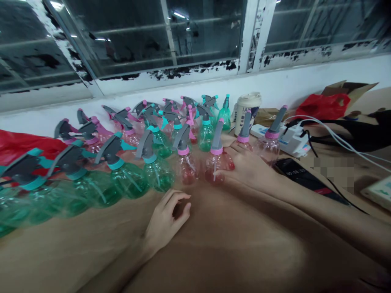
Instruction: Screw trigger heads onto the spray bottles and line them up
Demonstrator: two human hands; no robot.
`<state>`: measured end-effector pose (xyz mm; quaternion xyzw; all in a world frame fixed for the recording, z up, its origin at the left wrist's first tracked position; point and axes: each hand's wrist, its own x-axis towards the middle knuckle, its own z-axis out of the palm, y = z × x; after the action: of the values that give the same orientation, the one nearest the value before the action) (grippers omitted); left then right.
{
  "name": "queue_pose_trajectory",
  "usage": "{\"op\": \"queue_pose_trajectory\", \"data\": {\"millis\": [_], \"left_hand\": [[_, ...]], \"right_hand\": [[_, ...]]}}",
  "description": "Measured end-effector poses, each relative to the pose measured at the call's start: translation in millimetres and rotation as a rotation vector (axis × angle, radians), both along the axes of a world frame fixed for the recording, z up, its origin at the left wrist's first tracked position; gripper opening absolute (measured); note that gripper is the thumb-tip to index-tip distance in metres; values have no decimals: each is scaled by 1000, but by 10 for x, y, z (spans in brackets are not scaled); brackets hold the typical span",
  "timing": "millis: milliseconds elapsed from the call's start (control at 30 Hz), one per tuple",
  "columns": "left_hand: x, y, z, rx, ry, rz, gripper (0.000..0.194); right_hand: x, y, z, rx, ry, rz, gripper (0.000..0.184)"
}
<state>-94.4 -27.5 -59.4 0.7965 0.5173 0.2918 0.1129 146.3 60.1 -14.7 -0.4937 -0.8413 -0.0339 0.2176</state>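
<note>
My right hand (249, 167) grips a clear pink spray bottle (210, 170) by its right side, thumb in front. This bottle stands upright on the table, its grey trigger head above a pink collar. Just left of it is another pink spray bottle (187, 169). Behind and right of my right hand stand two more, a pink-collared bottle (243, 140) partly hidden by the hand and a pink spray bottle (270, 146). My left hand (166, 217) hovers or rests near the table, fingers curled, a gap between thumb and fingertips, nothing held. Closest to it is a green spray bottle (158, 173).
Several green and pink spray bottles fill the left and back. A white coffee cup (247, 112), a white charger block (295, 140) with cables, and a phone (305, 177) showing a timer are at right. Red plastic bags (322, 106) and a cardboard box (351, 91) lie farther back.
</note>
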Motion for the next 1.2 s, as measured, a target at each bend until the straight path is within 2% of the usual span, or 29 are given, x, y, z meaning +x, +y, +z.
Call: {"op": "queue_pose_trajectory", "data": {"millis": [100, 200, 367, 567, 667, 800, 867, 933, 1067, 1200], "left_hand": [[-5, 3, -19, 7, 4, -17, 10], [-18, 15, -41, 12, 5, -23, 10], [-39, 27, -78, 19, 7, -29, 10], [-38, 24, -77, 7, 19, -28, 10], [-45, 27, -78, 9, 21, -31, 10], [-62, 35, -86, 8, 28, -42, 11], [-63, 37, -84, 4, 29, -45, 11], [-59, 38, -76, 2, 29, -46, 12], [-49, 39, -62, 25, 38, -47, 12], [-44, 37, -61, 47, 50, -54, 12]], "right_hand": [[-17, 63, 18, -4, -34, -1, 42], [-43, 95, 54, -27, -52, -66, 40], [-109, 86, 137, -111, -116, -172, 45], [-124, 68, 141, -119, -112, -188, 51], [-30, -5, 149, -101, -34, -161, 53], [242, -138, 202, -18, 153, -75, 38], [404, -170, 216, -5, 249, -90, 29], [545, -156, 199, 37, 299, -156, 26], [660, -21, 76, 104, 290, -280, 41], [554, 117, -52, 44, 273, -293, 62]]}}
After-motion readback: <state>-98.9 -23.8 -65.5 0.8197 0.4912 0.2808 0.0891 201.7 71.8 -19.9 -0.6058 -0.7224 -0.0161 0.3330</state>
